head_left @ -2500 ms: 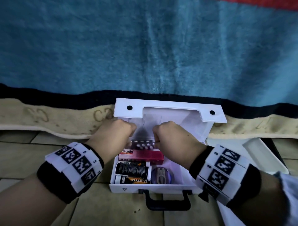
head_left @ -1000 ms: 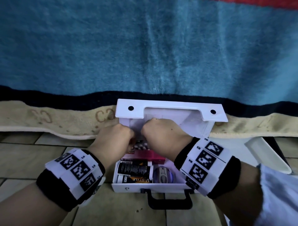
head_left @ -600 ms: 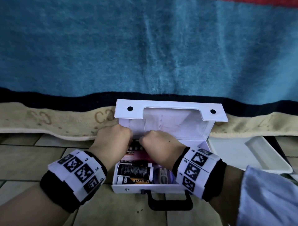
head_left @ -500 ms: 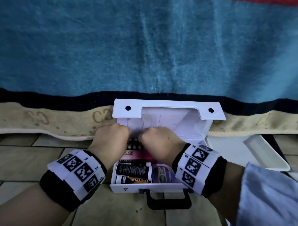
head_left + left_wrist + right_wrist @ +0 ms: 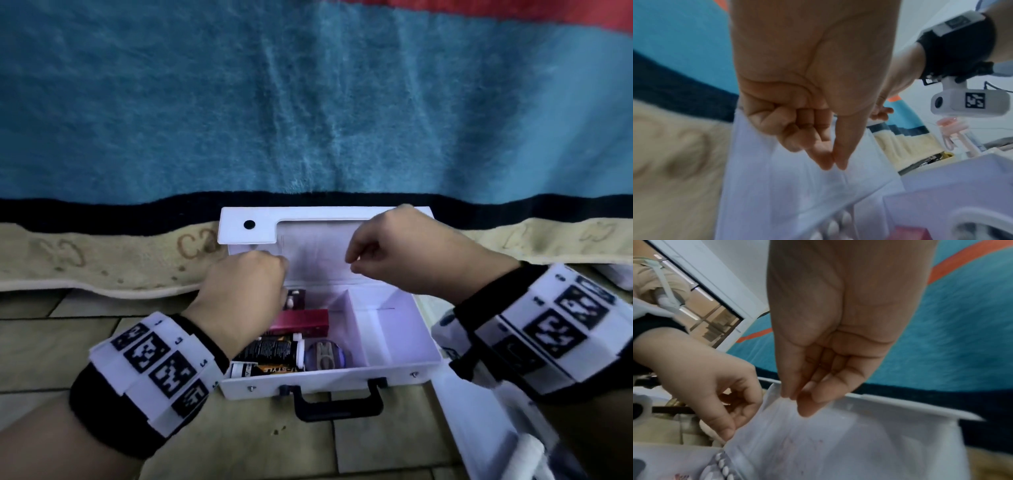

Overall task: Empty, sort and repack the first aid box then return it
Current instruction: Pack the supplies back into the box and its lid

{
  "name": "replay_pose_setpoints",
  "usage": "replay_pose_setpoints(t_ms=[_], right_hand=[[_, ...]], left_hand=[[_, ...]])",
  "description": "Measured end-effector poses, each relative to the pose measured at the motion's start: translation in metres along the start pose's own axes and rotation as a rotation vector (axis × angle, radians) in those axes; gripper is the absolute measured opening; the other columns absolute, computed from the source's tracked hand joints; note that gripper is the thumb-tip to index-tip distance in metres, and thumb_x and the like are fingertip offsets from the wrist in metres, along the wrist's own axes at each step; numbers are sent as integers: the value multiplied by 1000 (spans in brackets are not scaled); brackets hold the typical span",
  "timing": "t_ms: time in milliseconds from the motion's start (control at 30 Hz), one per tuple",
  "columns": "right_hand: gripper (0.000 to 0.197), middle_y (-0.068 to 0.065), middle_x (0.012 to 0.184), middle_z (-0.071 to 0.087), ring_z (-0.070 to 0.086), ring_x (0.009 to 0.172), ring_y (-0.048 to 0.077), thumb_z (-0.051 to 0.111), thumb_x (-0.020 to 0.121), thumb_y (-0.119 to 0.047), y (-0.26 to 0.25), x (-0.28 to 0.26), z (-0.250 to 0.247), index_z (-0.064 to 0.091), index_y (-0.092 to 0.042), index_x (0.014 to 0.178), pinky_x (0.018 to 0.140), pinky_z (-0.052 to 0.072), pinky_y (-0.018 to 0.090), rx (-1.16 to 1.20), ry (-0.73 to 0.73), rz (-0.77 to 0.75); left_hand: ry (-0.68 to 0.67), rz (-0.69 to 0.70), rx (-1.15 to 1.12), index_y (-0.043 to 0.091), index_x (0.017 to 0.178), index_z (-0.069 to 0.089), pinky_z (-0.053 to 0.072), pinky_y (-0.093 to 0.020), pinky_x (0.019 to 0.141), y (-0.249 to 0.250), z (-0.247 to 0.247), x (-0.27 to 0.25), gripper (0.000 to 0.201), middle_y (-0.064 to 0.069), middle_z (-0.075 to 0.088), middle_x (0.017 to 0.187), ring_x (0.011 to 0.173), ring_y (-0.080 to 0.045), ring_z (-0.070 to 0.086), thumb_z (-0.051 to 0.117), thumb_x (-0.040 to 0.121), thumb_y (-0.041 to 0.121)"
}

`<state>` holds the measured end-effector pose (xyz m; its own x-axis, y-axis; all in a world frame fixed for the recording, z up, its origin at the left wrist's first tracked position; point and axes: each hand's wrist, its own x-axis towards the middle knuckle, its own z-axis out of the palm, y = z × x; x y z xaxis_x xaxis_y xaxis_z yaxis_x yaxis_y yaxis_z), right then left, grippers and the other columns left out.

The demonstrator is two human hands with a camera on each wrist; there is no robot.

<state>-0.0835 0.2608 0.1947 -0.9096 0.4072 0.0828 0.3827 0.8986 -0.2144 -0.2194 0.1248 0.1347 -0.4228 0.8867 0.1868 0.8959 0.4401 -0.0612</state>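
Observation:
The white first aid box stands open on the floor, its lid upright against the blanket. Between my hands hangs a clear plastic bag in front of the lid. My left hand pinches its left edge with thumb and forefinger. My right hand pinches its top edge higher up. A blister pack shows at the bag's lower end. In the box lie a red carton, a black bottle, an orange-labelled tube and a round purple item.
The box's right compartment holds nothing. A white tray lies on the tiled floor at the lower right. A teal blanket with a beige border rises right behind the box.
My right hand has risen and moved right, away from my left hand, up to the lid's top edge. The clear bag now spreads between them. The box's right compartment is uncovered.

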Motion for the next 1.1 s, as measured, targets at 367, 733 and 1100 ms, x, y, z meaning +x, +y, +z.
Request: replay_pose_setpoints(t_ms=[367, 733, 1100], right_hand=[[12, -13, 65, 64, 58, 67, -8, 72, 77, -24, 49, -122, -9, 74, -26, 88, 61, 41, 5, 70, 47, 352], [19, -12, 79, 62, 58, 78, 9, 69, 78, -30, 87, -223, 27, 68, -29, 97, 74, 50, 25, -67, -155, 828], [44, -2, 120, 58, 59, 104, 19, 68, 78, -26, 94, -233, 55, 56, -26, 120, 85, 46, 29, -52, -101, 730]], left_hand=[[-187, 307, -222, 24, 88, 57, 48, -31, 71, 76, -2, -26, 14, 4, 61, 94, 92, -21, 59, 53, 85, 36], [-239, 305, -39, 21, 94, 62, 47, -31, 70, 100, 17, -27, 15, 3, 59, 98, 92, -22, 60, 55, 83, 14], [-232, 284, 7, 24, 93, 65, 47, -29, 72, 101, 20, -27, 16, 5, 63, 97, 92, -20, 61, 60, 81, 16]])
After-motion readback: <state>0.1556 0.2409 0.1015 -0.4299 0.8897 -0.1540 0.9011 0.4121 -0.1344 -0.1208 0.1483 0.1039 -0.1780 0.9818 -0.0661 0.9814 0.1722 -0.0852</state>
